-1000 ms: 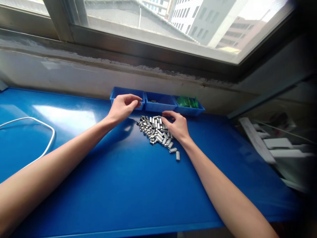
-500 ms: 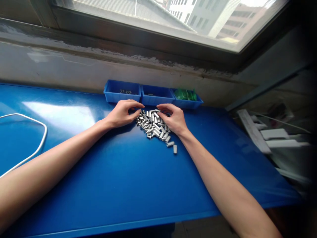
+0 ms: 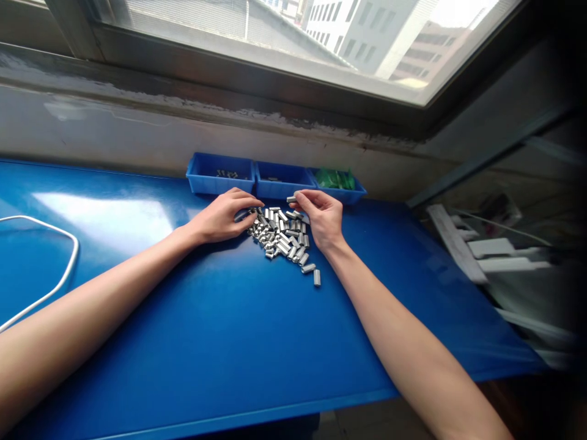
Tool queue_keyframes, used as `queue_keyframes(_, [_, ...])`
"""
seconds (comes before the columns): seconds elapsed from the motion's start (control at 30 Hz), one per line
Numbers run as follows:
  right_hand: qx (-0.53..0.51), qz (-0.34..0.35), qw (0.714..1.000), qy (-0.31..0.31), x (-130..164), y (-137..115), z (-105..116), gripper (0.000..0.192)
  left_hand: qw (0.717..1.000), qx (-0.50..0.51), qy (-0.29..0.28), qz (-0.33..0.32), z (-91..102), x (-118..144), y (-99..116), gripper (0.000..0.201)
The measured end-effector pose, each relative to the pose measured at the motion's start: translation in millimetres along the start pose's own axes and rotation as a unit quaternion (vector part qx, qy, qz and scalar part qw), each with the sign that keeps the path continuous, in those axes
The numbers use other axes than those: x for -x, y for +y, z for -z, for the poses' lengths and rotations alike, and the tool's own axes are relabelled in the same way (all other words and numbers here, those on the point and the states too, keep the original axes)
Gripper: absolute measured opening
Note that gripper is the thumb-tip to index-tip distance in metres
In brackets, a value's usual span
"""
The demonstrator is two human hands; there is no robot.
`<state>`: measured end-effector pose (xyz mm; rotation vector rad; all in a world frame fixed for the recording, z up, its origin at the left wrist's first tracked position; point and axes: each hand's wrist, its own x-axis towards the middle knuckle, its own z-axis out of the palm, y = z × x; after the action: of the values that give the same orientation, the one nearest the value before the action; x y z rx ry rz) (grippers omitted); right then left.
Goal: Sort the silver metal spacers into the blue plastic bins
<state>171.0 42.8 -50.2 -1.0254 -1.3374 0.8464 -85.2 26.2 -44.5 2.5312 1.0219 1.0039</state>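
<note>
A heap of shiny metal hex coupling nuts and shorter metal pieces (image 3: 282, 235) lies on the blue table between my hands. Pinched between the thumb and fingers of my right hand (image 3: 322, 217) is one hex coupling nut (image 3: 291, 199), held just above the far right side of the heap. My left hand (image 3: 227, 215) rests at the heap's left edge, thumb and forefinger apart, fingertips close to or touching the small pieces there. Nothing shows in its grasp. Two coupling nuts (image 3: 317, 278) lie strung out from the heap's near right end.
Behind the heap stand three joined blue bins: a left bin (image 3: 220, 184) with small metal parts, a middle bin (image 3: 285, 188) with a few pieces, and a right bin (image 3: 351, 195) holding green packaging (image 3: 334, 179). A white cable (image 3: 73, 256) curves at left. White objects (image 3: 495, 247) stand beyond the right edge.
My right hand has picked a coupling nut off the heap and lifted it slightly, its fingers now closed on it. My left hand stays at the heap's left edge. The view has shifted slightly.
</note>
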Motion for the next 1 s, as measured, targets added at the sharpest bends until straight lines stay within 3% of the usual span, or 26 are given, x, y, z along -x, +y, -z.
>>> queue_keyframes(0.2, [-0.016, 0.014, 1.0, -0.016, -6.0, -6.8, -1.4, 0.038, 0.999, -0.005, -0.042, -0.016, 0.8, -1.8, 0.5, 0.043])
queue_keyframes(0.4, [0.032, 0.061, 0.995, -0.072, -15.3, -5.6, -3.8, 0.062, 0.999, 0.003, -0.042, -0.008, -0.9, -1.7, -1.2, 0.043])
queue_keyframes(0.57, [0.116, 0.085, 0.986, -0.081, -3.6, -18.2, 0.4, 0.041, 0.999, 0.003, -0.043, -0.009, -1.3, -2.2, -1.2, 0.044])
queue_keyframes(0.67, [0.249, 0.111, 0.959, -0.08, 6.1, -31.2, 4.2, 0.025, 0.999, 0.004, -0.044, -0.005, -1.0, -2.0, -0.8, 0.044])
queue_keyframes(0.77, [0.345, 0.137, 0.921, -0.117, 11.0, -37.2, 5.8, 0.022, 0.999, 0.001, -0.048, 0.002, -0.7, -1.5, -0.6, 0.043])
queue_keyframes(1.0, [0.392, 0.151, 0.888, -0.186, 13.4, -31.8, 4.4, 0.02, 0.999, -0.002, -0.049, 0.005, -1.4, -0.4, -1.8, 0.042])
